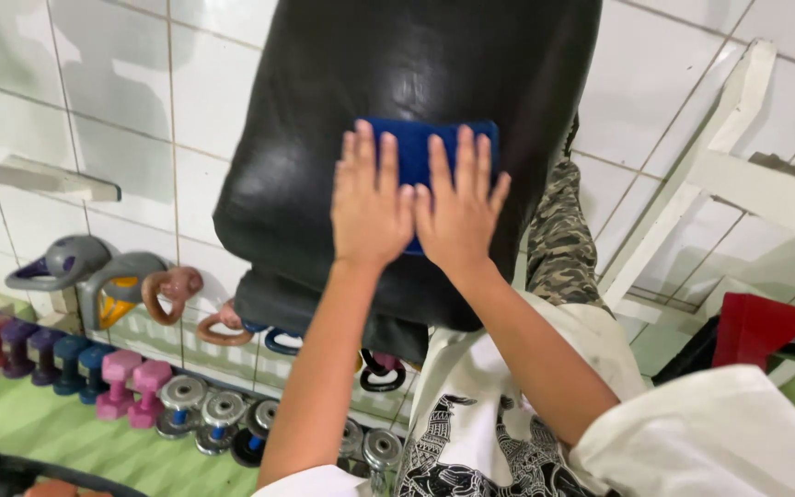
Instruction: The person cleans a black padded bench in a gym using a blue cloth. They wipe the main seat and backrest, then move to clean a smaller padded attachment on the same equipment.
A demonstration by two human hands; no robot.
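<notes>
The big black leather punching bag [416, 64] fills the upper middle of the frame, and both hands, left hand [372, 202] and right hand [460, 207], lie flat with fingers spread, pressing a dark blue folded cloth [416, 147] against it without clutching it; if the bag swings, I'd judge the cloth could slip from under the palms. At the lower left, pink, purple and blue dumbbells [57, 359] and chrome ones [223, 410] line the tiled wall, close underfoot, with a white wooden frame [729, 166] at the right.
</notes>
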